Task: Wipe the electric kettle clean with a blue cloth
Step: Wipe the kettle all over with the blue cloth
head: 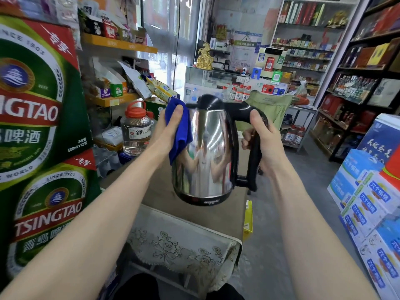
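Mid-wipe: left grip (167, 129) pinches blue cloth (181, 138) onto shiny steel kettle (207, 148); right grip (262, 138) wraps black handle (238, 111). Next: probably sweep downward.

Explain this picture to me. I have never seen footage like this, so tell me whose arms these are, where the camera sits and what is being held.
There is no machine here. A person wears a camera on the head that looks forward and down, so this single picture shows their own two bare arms.

The left hand presses a soft blue cloth against the upper side of a shiny steel electric kettle. The right hand grips the kettle's black plastic handle and seems to hold it up over a brown table. The near end of the table is draped with a beige flower-patterned cover.

Around them is a small shop. There are green beer cartons on the left and a clear jar with a red lid beyond the left hand.
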